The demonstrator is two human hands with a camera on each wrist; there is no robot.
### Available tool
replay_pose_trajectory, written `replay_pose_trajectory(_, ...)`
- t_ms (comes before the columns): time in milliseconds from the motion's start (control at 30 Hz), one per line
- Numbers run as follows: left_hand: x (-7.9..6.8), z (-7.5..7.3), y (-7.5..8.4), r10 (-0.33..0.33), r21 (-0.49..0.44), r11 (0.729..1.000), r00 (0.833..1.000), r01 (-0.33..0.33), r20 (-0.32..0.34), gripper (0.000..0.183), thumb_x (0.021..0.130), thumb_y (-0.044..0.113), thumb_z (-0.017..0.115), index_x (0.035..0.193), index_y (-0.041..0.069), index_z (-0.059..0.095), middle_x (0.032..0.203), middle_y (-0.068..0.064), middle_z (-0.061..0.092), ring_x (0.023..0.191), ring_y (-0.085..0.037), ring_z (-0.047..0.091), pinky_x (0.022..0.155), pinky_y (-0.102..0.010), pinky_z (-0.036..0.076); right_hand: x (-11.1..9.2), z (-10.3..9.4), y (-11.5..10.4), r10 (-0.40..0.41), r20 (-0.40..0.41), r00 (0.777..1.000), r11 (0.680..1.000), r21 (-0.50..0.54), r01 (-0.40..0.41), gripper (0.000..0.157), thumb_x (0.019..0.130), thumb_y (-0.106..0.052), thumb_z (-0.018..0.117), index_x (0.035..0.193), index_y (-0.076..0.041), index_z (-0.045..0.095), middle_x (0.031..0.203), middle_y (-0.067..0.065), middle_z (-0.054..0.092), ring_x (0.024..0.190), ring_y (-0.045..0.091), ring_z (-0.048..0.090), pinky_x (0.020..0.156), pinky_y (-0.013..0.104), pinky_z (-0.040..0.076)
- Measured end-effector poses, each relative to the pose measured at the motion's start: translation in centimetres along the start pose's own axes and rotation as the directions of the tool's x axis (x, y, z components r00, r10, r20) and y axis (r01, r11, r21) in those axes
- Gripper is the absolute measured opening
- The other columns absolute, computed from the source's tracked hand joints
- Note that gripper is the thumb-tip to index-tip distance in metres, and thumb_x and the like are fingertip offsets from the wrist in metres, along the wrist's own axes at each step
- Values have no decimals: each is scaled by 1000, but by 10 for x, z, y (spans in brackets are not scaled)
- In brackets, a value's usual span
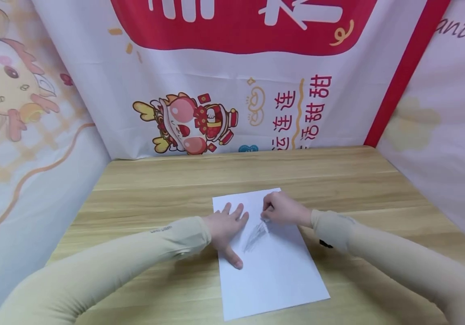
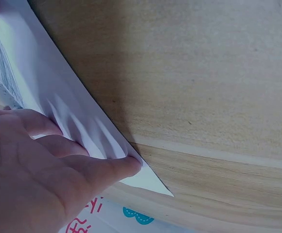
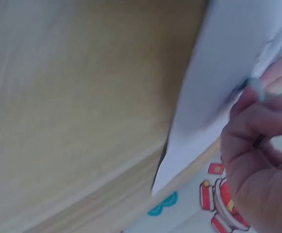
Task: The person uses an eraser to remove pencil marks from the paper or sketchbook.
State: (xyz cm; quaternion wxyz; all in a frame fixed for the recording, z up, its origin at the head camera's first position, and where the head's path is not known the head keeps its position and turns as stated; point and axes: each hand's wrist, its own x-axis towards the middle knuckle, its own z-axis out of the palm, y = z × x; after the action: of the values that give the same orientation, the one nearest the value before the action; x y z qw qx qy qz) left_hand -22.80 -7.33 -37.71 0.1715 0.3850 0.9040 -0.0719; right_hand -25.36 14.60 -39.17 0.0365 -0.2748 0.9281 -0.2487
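A white sheet of paper lies on the wooden table, with a patch of grey pencil shading near its middle. A pale streak crosses that shading. My left hand rests spread on the sheet's left side, fingers apart. In the left wrist view its fingertips touch the paper near the edge. Above the shading's upper end, my right hand pinches a small whitish eraser between thumb and fingers. The eraser meets the dark marks on the paper; most of it is hidden by the fingers.
The wooden table extends around the sheet on all sides. A printed cloth with red shapes and a cartoon dragon hangs at the table's back edge. Patterned cloths stand to the left and right. A small black item shows beneath the right sleeve.
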Motion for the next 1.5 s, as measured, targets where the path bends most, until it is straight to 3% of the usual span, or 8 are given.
replay_pose_trajectory(200, 1, 0, 1, 9, -20, 1000, 1000, -9, 6, 130, 64, 78, 72, 157, 4, 19, 160, -23, 11, 141, -51, 14, 110, -55, 28, -7, -1, -5, -18, 91, 996, 1000, -8, 19, 16, 83, -4, 74, 71, -11, 67, 65, -8, 60, 59, 9, 54, 56, 25, 48)
replay_pose_trajectory(433, 1, -1, -1, -12, 3, 1000, 1000, 12, 12, 130, 63, 79, 71, 157, 5, 19, 161, -22, 10, 142, -50, 14, 110, -54, 28, 7, -2, 3, 25, 5, 1000, 999, -45, -24, 12, 84, -2, 75, 76, -6, 67, 69, -3, 62, 62, 10, 55, 58, 25, 49)
replay_pose_trajectory(500, 1, -1, -1, -6, -6, 1000, 1000, 6, 10, 130, 63, 79, 71, 157, 5, 19, 160, -22, 10, 141, -50, 14, 110, -55, 28, 5, -1, 3, 22, 23, 999, 999, -49, -21, 13, 85, -4, 75, 76, -8, 67, 69, -5, 61, 62, 8, 55, 60, 25, 48)
replay_pose_trajectory(700, 0, -3, -3, -2, -11, 1000, 1000, 2, 3, 131, 63, 79, 72, 157, 4, 19, 160, -22, 11, 142, -49, 14, 110, -54, 28, -11, 1, -9, -73, 108, 991, 997, 16, 71, 15, 84, -5, 75, 73, -12, 68, 67, -10, 60, 61, 6, 54, 59, 25, 48)
replay_pose_trajectory(933, 3, -5, -9, -13, -2, 1000, 1000, 13, -7, 131, 63, 80, 71, 157, 5, 17, 161, -21, 8, 143, -48, 12, 110, -55, 26, 4, -6, 0, -17, -5, 1000, 999, 29, 17, 8, 86, -2, 73, 80, -7, 70, 70, -4, 63, 61, 8, 54, 58, 24, 49)
replay_pose_trajectory(1167, 2, 3, -12, 6, -35, 999, 999, -7, -34, 130, 64, 80, 69, 157, 4, 19, 161, -21, 8, 143, -47, 10, 112, -57, 21, -4, -3, 0, -61, 6, 998, 998, -32, 62, 3, 86, -4, 73, 83, -5, 74, 74, -3, 67, 66, 7, 58, 63, 25, 51)
replay_pose_trajectory(1267, -2, 10, -13, 18, -60, 998, 998, -22, -67, 126, 66, 79, 68, 155, 2, 23, 160, -21, 13, 143, -46, 13, 113, -56, 19, -9, 1, -3, -35, 3, 999, 999, -24, 35, 6, 84, -3, 71, 87, -2, 76, 80, 1, 72, 70, 8, 61, 66, 27, 53)
replay_pose_trajectory(1500, -10, 14, -12, 71, -150, 985, 990, -89, -126, 110, 75, 67, 73, 152, 0, 32, 158, -23, 20, 140, -51, 19, 113, -49, 23, -11, -3, -7, 8, 29, 1000, 1000, 24, -9, 7, 84, 2, 68, 85, 1, 74, 73, 1, 68, 57, 8, 56, 54, 24, 49)
